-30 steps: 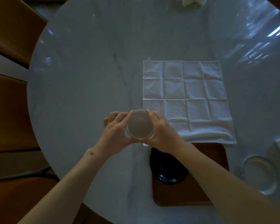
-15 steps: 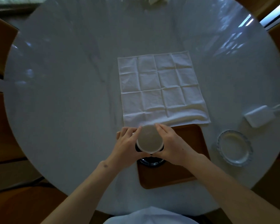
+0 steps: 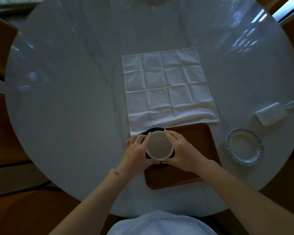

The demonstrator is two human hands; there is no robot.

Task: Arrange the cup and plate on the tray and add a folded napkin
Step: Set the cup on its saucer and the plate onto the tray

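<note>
From the head view, my left hand (image 3: 137, 150) and right hand (image 3: 180, 150) gripped the cup (image 3: 159, 144) by its sides, over the dark plate (image 3: 154, 130) on the tray (image 3: 195, 143); it looked stiff, breakable, probably slippery

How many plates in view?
2: a dark round plate on the brown wooden tray, mostly hidden under the white cup; a pale blue-rimmed glass plate on the table, right of the tray.

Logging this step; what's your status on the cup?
Left hand and right hand both grip the cup. Cup over black plate on tray. Napkin unfolded on table, edge overlapping tray. Nothing blocking.
</note>
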